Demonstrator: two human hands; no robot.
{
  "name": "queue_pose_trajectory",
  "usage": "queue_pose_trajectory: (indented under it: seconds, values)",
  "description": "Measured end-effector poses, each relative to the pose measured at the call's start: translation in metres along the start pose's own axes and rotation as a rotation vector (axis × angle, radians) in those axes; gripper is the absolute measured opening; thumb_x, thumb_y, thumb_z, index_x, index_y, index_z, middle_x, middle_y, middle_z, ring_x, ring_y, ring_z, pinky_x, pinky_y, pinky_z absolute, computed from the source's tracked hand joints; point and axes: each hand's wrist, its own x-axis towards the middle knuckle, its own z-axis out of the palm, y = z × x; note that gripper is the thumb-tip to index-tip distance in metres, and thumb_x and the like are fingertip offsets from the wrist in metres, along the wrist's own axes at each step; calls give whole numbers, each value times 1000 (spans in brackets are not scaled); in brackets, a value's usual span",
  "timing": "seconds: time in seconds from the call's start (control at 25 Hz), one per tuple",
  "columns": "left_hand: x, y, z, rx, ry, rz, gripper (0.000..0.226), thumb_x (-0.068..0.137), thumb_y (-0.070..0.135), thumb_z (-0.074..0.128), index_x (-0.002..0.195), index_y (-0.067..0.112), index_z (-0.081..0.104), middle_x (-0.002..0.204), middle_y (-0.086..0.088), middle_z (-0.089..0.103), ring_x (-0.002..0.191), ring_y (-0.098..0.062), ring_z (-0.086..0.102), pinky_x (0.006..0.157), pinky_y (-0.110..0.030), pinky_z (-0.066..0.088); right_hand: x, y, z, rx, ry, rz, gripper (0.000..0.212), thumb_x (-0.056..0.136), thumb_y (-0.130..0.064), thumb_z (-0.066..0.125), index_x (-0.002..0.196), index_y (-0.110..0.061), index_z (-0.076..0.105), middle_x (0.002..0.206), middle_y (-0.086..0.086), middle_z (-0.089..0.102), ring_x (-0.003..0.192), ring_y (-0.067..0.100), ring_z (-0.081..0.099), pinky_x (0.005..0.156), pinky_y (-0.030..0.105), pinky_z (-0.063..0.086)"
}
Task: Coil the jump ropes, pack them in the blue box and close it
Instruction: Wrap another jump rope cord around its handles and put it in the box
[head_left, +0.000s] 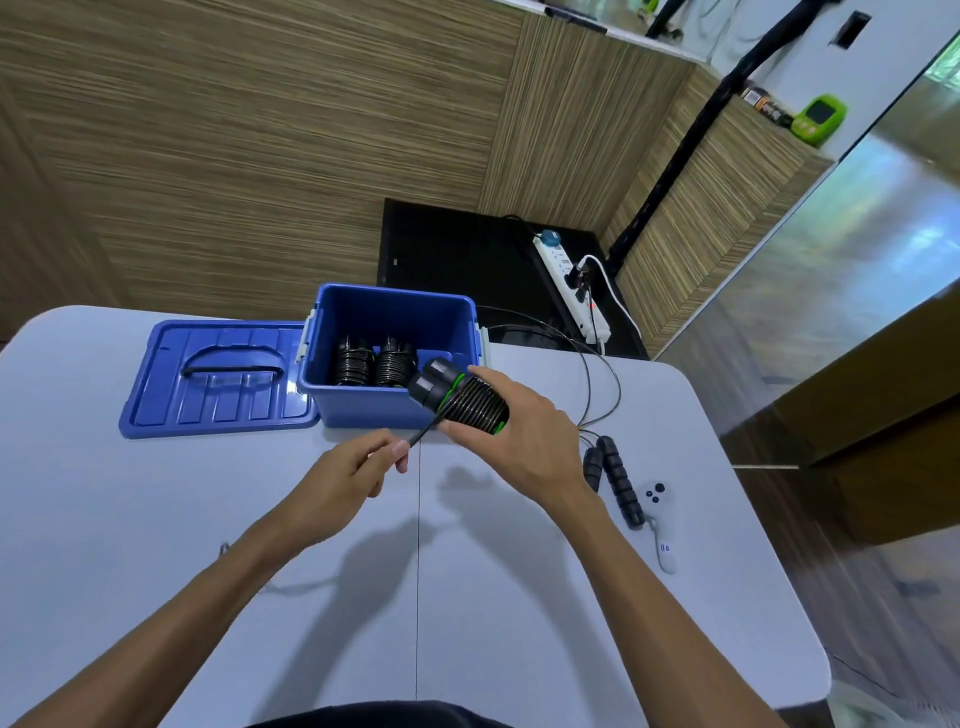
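My right hand (524, 436) grips a black-and-green jump rope (462, 397) whose cord is wound around its two handles, held just in front of the blue box (332, 400). My left hand (348, 475) pinches the loose end of that cord between thumb and fingers. The box is open and holds two coiled black jump ropes (374, 361). Its blue lid (218, 379) lies flat on the table to the left of it. Another black jump rope (615, 478) lies uncoiled on the table at the right, its cord running back over the table's far edge.
Small black caps (653, 493) and a white clip-like piece (665, 551) lie beside the uncoiled rope. A white power strip (571, 280) with plugs lies on the floor beyond the table. The white table (208, 571) ends close on the right.
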Motion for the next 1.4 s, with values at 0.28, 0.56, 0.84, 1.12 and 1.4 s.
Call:
queue_pose_trajectory:
  seconds: [0.28,0.56,0.84,1.12,1.4]
  values:
    - [35,-13,-20,121,-80,25,43,91,43,59,64,10,50,54,11,41,52,-4,34,52,-22,27,-11,-2,-6,221,-123,-29,57,68,-67,76,119,-47,60,98,-23,67,92,0,62,82,32,54]
    - [62,35,-54,750,-367,120,27,67,36,74,61,15,57,53,14,57,54,-8,44,54,-27,35,-31,-16,-11,41,-367,-313,62,67,-65,78,121,-43,60,105,-23,66,96,-1,60,87,29,49]
    - [61,78,-33,1032,-431,192,25,87,47,63,80,23,66,79,7,62,76,-18,61,68,-37,52,-36,-10,16,-335,-380,-232,56,76,-72,61,118,-35,55,102,-10,63,93,19,62,68,33,40]
    - [19,72,23,494,246,152,15,98,24,50,96,12,57,91,-4,65,85,-26,60,73,-38,47,-12,2,2,-221,-64,10,55,77,-75,57,116,-36,55,92,-11,63,79,16,61,60,29,40]
    - [-2,46,28,27,332,89,14,95,22,58,84,13,57,65,5,60,56,-4,51,53,-14,39,-14,5,10,-98,-22,25,53,74,-79,58,111,-42,56,90,-15,63,81,8,60,62,27,44]
